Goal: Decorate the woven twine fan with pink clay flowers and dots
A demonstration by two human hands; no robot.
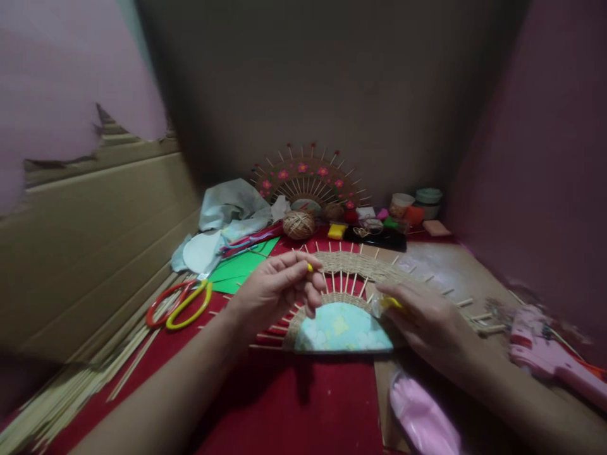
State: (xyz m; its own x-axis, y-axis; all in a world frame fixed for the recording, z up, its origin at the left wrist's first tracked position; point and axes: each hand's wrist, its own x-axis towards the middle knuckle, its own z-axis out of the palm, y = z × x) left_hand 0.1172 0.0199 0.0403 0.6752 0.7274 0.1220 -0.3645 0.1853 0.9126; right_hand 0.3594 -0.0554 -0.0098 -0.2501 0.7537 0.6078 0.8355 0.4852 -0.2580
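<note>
My left hand (284, 278) is raised over the woven fan, pinching a small yellow bit of clay (310, 267) between thumb and fingertips. In my right hand (427, 316) is a yellow clay pack (392, 303) in clear plastic, partly hidden by the fingers. Below both hands lies a half-round woven fan (353, 263) with thin sticks poking out along its rim. A light blue patterned cloth half-circle (339, 328) covers its centre. Near my right forearm rests a pink clay pack (422, 411).
Scissors (190, 303) and loose sticks (90, 379) lie on the left, beside green sheet (241, 268). A twine ball (298, 224) and a flower-decorated fan (303, 174) stand at the back. The pink glue gun (545, 354) is at right. Cardboard (109, 246) walls the left side.
</note>
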